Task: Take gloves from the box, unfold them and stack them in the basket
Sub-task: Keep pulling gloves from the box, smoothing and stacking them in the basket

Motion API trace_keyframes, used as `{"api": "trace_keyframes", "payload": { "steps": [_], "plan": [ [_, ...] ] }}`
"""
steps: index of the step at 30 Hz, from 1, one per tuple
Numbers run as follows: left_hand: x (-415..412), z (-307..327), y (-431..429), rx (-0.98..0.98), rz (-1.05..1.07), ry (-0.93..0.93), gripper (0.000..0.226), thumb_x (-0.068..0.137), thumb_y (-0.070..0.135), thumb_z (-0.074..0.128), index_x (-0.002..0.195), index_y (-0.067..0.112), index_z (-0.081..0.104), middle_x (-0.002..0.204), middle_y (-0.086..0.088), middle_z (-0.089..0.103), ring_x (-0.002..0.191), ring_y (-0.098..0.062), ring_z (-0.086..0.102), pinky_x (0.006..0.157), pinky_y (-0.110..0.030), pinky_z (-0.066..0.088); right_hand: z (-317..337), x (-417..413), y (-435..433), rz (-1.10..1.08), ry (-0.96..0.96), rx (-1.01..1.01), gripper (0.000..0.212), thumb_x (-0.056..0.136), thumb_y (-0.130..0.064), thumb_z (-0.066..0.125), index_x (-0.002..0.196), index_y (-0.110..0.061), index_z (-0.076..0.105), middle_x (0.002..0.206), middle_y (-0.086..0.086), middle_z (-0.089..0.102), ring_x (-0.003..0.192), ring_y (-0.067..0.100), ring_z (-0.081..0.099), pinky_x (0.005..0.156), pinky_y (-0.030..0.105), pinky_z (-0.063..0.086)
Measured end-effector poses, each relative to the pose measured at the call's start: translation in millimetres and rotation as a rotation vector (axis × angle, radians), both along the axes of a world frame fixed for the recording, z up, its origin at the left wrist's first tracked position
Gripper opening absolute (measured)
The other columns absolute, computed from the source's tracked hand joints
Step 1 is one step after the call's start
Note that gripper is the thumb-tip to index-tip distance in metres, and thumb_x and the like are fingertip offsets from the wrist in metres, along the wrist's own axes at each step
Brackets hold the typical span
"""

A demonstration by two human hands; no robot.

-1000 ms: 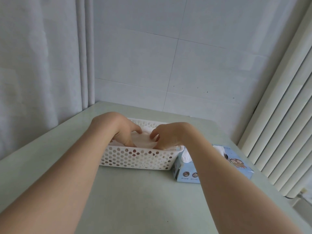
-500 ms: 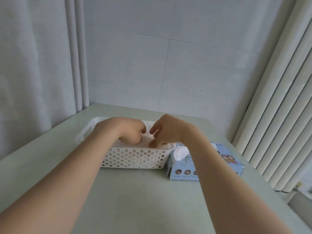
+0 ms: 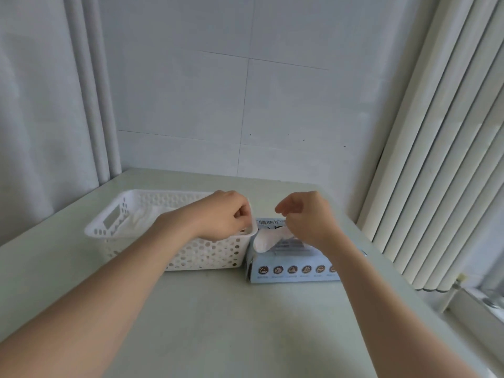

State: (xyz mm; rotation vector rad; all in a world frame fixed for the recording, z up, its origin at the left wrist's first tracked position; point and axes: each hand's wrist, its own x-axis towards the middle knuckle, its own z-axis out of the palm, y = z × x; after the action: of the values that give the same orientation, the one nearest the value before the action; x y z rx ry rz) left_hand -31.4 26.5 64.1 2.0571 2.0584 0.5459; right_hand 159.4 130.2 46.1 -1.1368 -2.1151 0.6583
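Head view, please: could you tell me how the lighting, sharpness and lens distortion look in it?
Head view: soft, even daylight, with no hard shadows or glare on the table; the wide-angle lens tilts and bows the vertical slats at right; the small print on the box is too soft to read.

Pale green table (image 3: 245,323), gray tiled wall (image 3: 245,105) beyond the left hand (image 3: 221,214), curtain (image 3: 41,105) to its left, white blinds (image 3: 436,159) right of the right hand (image 3: 308,216).

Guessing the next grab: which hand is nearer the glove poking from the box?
Right. Right hand hovers just above the glove; left hand is over the basket.
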Motion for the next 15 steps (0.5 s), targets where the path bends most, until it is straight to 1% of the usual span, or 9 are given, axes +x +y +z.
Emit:
{"api": "trace_keyframes", "payload": {
  "steps": [2,4,5,6,8,9,11,12,15],
  "plan": [
    [2,-2,1,-0.041,0.012,0.033,0.022,0.107,0.03,0.056,0.105,0.014,0.071,0.107,-0.003,0.073,0.079,-0.014,0.066,0.054,-0.017,0.048,-11,7,2,-0.032,-0.077,0.025,0.037,0.077,-0.005,0.057,0.087,-0.035,0.076,0.095,-0.018,0.072,0.104,0.015,0.062,0.095,0.036,0.046],
    [3,-4,2,-0.037,0.037,0.039,0.022,0.106,0.026,0.056,0.104,0.01,0.071,0.107,-0.005,0.074,0.071,-0.011,0.062,0.046,-0.011,0.043,-19,12,0,-0.041,-0.143,0.029,0.03,0.079,-0.013,0.061,0.087,-0.038,0.075,0.097,-0.021,0.071,0.107,0.015,0.056,0.093,0.036,0.031],
    [3,-4,2,-0.026,0.051,0.038,0.022,0.105,0.024,0.057,0.102,0.008,0.071,0.105,-0.008,0.074,0.069,-0.012,0.061,0.047,-0.012,0.044,-22,13,0,-0.032,-0.157,0.026,0.026,0.08,-0.016,0.062,0.087,-0.038,0.075,0.097,-0.022,0.071,0.108,0.014,0.055,0.092,0.036,0.028],
    [4,-6,4,-0.009,0.064,0.035,0.021,0.103,0.021,0.057,0.099,0.006,0.071,0.102,-0.011,0.075,0.068,-0.015,0.062,0.053,-0.018,0.049,-23,14,0,-0.022,-0.162,0.025,0.023,0.081,-0.02,0.063,0.086,-0.038,0.076,0.095,-0.022,0.071,0.109,0.014,0.054,0.093,0.036,0.027],
    [7,-11,7,0.065,0.109,0.012,0.017,0.099,0.018,0.054,0.092,0.01,0.067,0.09,-0.008,0.074,0.073,-0.021,0.066,0.063,-0.035,0.056,-24,16,1,-0.006,-0.138,0.044,0.014,0.083,-0.029,0.065,0.083,-0.039,0.076,0.086,-0.021,0.072,0.108,0.015,0.057,0.099,0.037,0.032],
    [10,-14,10,0.131,0.133,0.0,0.015,0.099,0.019,0.053,0.089,0.016,0.064,0.086,-0.002,0.071,0.077,-0.021,0.067,0.067,-0.038,0.055,-25,17,1,0.0,-0.114,0.053,0.012,0.084,-0.034,0.066,0.082,-0.039,0.076,0.081,-0.021,0.072,0.105,0.015,0.06,0.102,0.04,0.038],
    [17,-19,13,0.299,0.154,-0.029,0.017,0.101,0.027,0.054,0.087,0.021,0.06,0.085,0.007,0.065,0.082,-0.018,0.063,0.072,-0.037,0.054,-28,18,2,0.019,-0.071,0.076,0.015,0.087,-0.043,0.064,0.087,-0.041,0.078,0.082,-0.025,0.074,0.102,0.015,0.065,0.102,0.048,0.048],
    [21,-21,15,0.357,0.135,-0.052,0.021,0.102,0.034,0.055,0.086,0.022,0.061,0.085,0.009,0.063,0.084,-0.015,0.061,0.076,-0.036,0.053,-30,18,2,0.025,-0.048,0.095,0.02,0.089,-0.047,0.061,0.094,-0.041,0.08,0.088,-0.026,0.075,0.105,0.017,0.067,0.102,0.05,0.05],
    [27,-25,16,0.361,0.045,-0.075,0.026,0.097,0.055,0.062,0.086,0.031,0.067,0.092,0.013,0.062,0.085,-0.004,0.059,0.078,-0.031,0.052,-33,19,3,0.043,0.012,0.192,0.028,0.099,-0.046,0.058,0.112,-0.036,0.08,0.107,-0.018,0.077,0.108,0.019,0.068,0.1,0.049,0.052]
  ]
}}
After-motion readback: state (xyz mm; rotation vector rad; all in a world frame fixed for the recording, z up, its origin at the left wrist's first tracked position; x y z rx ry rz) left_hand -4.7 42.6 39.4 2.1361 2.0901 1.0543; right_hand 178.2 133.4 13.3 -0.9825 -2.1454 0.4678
